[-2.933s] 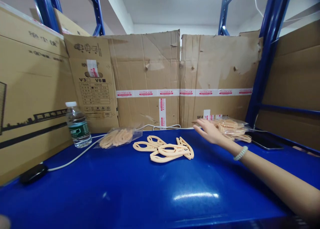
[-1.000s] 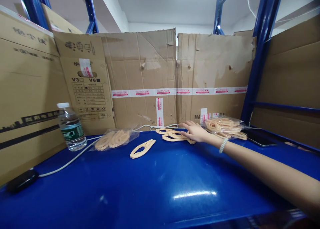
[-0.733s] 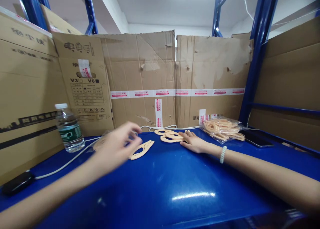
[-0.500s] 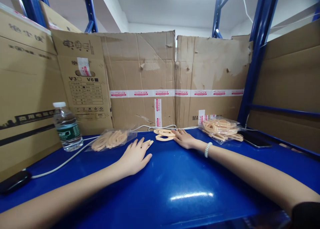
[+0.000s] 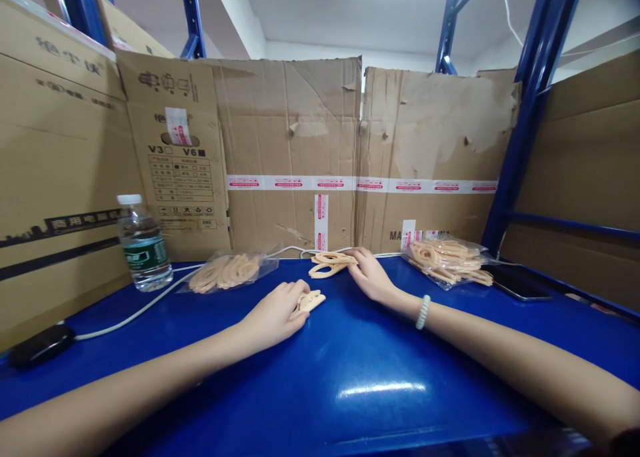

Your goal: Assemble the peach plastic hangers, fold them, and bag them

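My left hand (image 5: 280, 310) is curled round a small beige flat piece (image 5: 311, 301), its fingers over the left end and the thumb below. Part of this piece is hidden by the fingers. Beyond it, several beige oval rings (image 5: 327, 269) lie overlapping on the blue table (image 5: 380, 350). The fingers of my right hand (image 5: 371, 277), which wears a pale beaded bracelet (image 5: 423, 312), close on the right end of those rings. What the rings are made of I cannot tell.
Clear bags of similar beige rings lie on both sides: the left bag (image 5: 227, 272) and the right bag (image 5: 447, 260). A water bottle (image 5: 144, 244), a black device (image 5: 43, 346) with a white cable, and a phone (image 5: 517, 284) are around. Cardboard (image 5: 290, 144) walls the back.
My left hand has gone from lying flat with spread fingers to curling round the beige piece, which now sits a little nearer and further right. My right fingers have bent at the rings.
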`<act>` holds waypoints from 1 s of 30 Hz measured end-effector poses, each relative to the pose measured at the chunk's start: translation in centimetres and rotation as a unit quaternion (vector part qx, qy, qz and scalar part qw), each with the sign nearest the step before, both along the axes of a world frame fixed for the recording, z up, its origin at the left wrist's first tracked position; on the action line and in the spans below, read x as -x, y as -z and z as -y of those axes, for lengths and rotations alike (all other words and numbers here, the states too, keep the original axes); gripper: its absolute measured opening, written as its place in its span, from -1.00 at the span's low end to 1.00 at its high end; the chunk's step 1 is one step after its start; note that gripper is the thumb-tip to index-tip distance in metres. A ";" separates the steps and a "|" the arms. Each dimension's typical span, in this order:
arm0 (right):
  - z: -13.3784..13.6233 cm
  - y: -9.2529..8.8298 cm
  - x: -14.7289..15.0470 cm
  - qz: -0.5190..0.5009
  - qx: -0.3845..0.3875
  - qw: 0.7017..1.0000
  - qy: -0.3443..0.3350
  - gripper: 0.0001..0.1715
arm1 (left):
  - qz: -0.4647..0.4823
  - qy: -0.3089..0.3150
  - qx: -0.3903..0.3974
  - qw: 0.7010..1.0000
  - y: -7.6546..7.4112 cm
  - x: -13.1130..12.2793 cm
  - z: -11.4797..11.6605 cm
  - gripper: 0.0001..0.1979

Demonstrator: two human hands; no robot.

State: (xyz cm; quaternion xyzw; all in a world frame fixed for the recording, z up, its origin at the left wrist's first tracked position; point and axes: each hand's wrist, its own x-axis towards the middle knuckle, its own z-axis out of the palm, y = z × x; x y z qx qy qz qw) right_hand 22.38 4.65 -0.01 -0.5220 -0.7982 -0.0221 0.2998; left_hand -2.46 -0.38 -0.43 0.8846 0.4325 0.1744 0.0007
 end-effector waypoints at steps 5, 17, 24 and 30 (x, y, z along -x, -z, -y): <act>5.4 -0.1 0.3 -0.147 0.110 0.975 -0.122 -0.67 | 0.126 0.131 -0.057 0.982 0.1 -2.6 1.5 -0.62; 7.7 1.3 0.6 -0.359 0.304 0.864 -0.180 -0.50 | 0.241 0.121 -0.015 0.963 1.0 -3.4 1.9 -0.68; 7.7 1.1 0.3 -0.387 0.324 0.848 -0.160 -0.54 | 0.252 0.088 0.051 0.962 0.7 -3.5 1.9 -0.77; 7.6 1.0 0.1 -0.400 0.322 0.846 -0.145 -0.57 | 0.337 0.056 0.077 0.937 0.9 -3.5 1.9 -0.78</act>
